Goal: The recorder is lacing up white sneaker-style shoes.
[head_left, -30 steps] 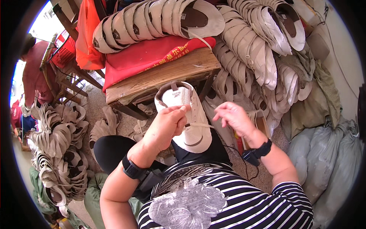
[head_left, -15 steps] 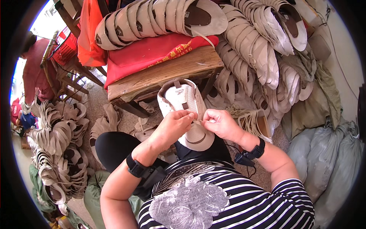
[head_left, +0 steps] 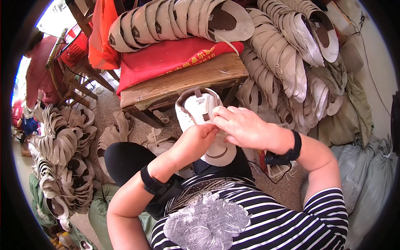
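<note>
A cream shoe upper [head_left: 192, 107] with a brown collar lining rests on my lap, toe toward me and tongue toward the bench. My left hand [head_left: 193, 143] is closed at the lacing area on its near left side, fingertips pinched against the upper. From the right, my right hand [head_left: 246, 128] reaches over the same spot with bent fingers, its tips meeting the left ones. Whatever lies between the right fingertips is hidden. Both hands cover the middle of the upper; its rounded toe shows below them.
Ahead stands a wooden bench [head_left: 183, 77] bearing a red cloth [head_left: 156, 62] and a row of nested shoe uppers [head_left: 166, 21]. More uppers [head_left: 279, 54] are piled at right and a heap [head_left: 62, 146] at left. Grey sacks [head_left: 366, 179] sit at lower right; pale cords [head_left: 283, 170] lie below my right wrist.
My right hand has turned over and moved up and left across the upper, now covering its middle. The left hand has shifted slightly right and down. The view has moved a little.
</note>
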